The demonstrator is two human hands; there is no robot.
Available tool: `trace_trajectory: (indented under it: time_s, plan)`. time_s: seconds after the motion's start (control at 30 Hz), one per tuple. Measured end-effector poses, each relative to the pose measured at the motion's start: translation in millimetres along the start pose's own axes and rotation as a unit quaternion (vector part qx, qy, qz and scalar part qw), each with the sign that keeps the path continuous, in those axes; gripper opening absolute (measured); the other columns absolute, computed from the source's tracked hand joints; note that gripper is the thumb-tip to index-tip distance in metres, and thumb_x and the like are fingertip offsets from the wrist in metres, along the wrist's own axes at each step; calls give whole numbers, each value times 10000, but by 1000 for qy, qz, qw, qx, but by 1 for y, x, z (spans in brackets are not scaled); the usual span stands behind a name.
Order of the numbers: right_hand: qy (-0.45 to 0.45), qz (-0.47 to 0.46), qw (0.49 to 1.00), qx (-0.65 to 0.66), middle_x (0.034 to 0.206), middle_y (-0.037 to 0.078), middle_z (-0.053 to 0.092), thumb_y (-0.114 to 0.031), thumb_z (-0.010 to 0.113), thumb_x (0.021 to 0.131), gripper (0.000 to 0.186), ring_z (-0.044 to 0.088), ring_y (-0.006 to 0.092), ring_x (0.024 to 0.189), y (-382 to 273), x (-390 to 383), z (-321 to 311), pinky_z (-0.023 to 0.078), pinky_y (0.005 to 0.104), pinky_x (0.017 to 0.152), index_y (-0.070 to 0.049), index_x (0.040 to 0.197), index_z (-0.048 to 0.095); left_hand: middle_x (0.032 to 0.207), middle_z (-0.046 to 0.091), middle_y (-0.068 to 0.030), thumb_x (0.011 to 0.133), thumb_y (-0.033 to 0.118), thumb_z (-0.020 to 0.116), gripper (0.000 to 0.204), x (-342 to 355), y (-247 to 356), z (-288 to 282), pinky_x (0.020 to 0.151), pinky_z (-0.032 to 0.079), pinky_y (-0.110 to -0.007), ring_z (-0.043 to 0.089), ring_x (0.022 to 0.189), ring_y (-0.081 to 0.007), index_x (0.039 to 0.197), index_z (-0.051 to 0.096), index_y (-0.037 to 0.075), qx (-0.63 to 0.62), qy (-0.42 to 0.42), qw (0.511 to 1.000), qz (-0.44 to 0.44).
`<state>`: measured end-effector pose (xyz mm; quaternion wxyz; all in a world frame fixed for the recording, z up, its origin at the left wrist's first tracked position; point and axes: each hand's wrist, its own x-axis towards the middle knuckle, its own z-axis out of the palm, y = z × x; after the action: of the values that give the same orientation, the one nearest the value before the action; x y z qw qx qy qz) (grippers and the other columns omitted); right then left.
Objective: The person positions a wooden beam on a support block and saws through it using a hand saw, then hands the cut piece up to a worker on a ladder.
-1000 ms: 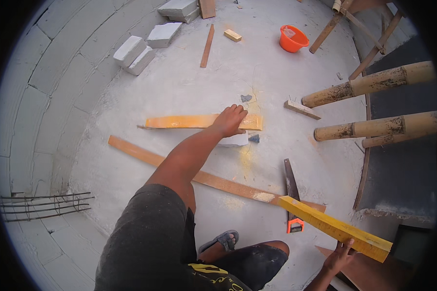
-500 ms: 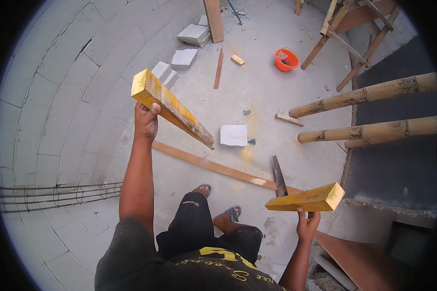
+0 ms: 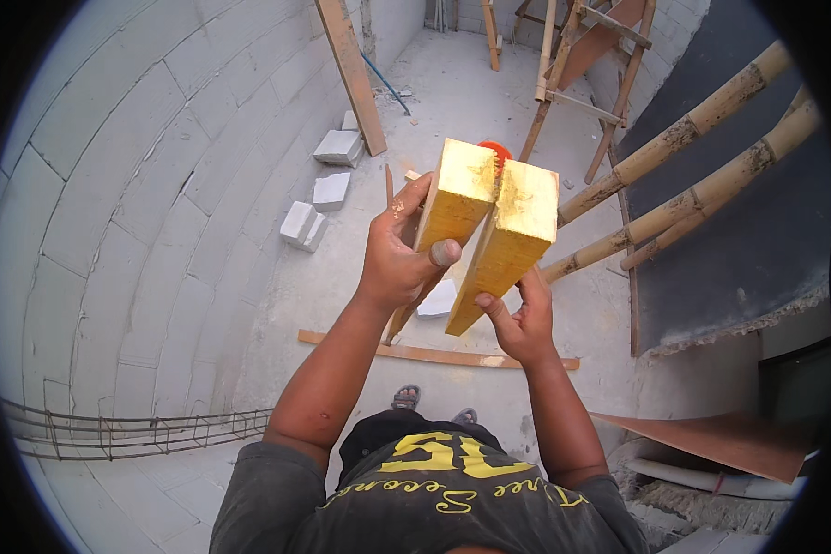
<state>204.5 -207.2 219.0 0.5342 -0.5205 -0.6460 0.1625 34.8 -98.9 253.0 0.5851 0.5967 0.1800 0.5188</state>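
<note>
Two pieces of yellow-painted timber are held up in front of me, their cut ends side by side near the top. My left hand (image 3: pixel 400 247) grips the left timber piece (image 3: pixel 454 205), thumb across its near face. Fingers of my right hand (image 3: pixel 523 321) close around the right timber piece (image 3: pixel 503 247) from its outer side and below. The far ends of the pieces spread apart, with a narrow gap between them. Below them on the floor lie a pale block (image 3: pixel 437 300), partly covered by the timber, and a long wooden plank (image 3: pixel 457 356).
Grey blocks (image 3: pixel 339 148) lie along the left wall, near a leaning board (image 3: pixel 352 78). Bamboo poles (image 3: pixel 702 189) slant across the right side before a dark panel (image 3: pixel 748 249). A rebar cage (image 3: pixel 148 432) sits lower left. An orange bucket (image 3: pixel 498 150) shows behind the timber.
Both hands have come together from wide apart, bringing the two timber pieces side by side with their ends raised. The view has tilted up; the saw on the floor is out of sight.
</note>
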Motion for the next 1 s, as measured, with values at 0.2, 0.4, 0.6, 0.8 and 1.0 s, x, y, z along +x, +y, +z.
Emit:
trace_trajectory:
  time_s: [0.2, 0.4, 0.6, 0.8, 1.0]
  plan:
    - [19, -124, 992, -29, 1167, 180, 622, -347, 754, 937, 679, 657, 268, 1017, -35, 44, 13, 531, 368, 873, 62, 1418, 503, 1217, 658, -111, 759, 534, 883, 887, 26, 47, 4, 999, 523, -335, 637, 1161, -195, 1376, 538, -1, -90, -23, 996, 19]
    - [73, -139, 988, -4, 1148, 137, 631, -376, 739, 951, 670, 649, 211, 966, -46, 65, 6, 532, 330, 824, 45, 1424, 519, 1127, 672, -145, 705, 602, 890, 985, 59, 56, 9, 961, 574, -370, 689, 1105, -220, 1341, 448, -6, -48, -48, 994, 85]
    - [93, -167, 981, 8, 1133, 115, 647, -401, 727, 954, 689, 638, 192, 971, -29, 85, -11, 522, 314, 783, 28, 1447, 510, 1045, 670, -110, 776, 680, 787, 880, 88, 54, 27, 814, 606, -354, 698, 947, -203, 1245, 529, -18, -17, -61, 983, 173]
    - [102, -211, 972, -3, 1043, 90, 626, -471, 716, 948, 731, 603, 180, 917, -1, 116, -31, 497, 295, 753, 29, 1441, 512, 1053, 713, -163, 662, 359, 988, 859, 115, 60, 51, 859, 618, -355, 749, 947, -226, 1245, 473, -5, -44, -62, 982, 170]
    - [150, -208, 962, 96, 975, 79, 579, -537, 702, 938, 786, 559, 167, 845, 31, 142, -27, 473, 285, 711, 49, 1427, 514, 1051, 717, -178, 694, 241, 963, 741, 138, 49, 61, 853, 620, -348, 751, 933, -235, 1216, 497, -4, -12, -52, 991, 123]
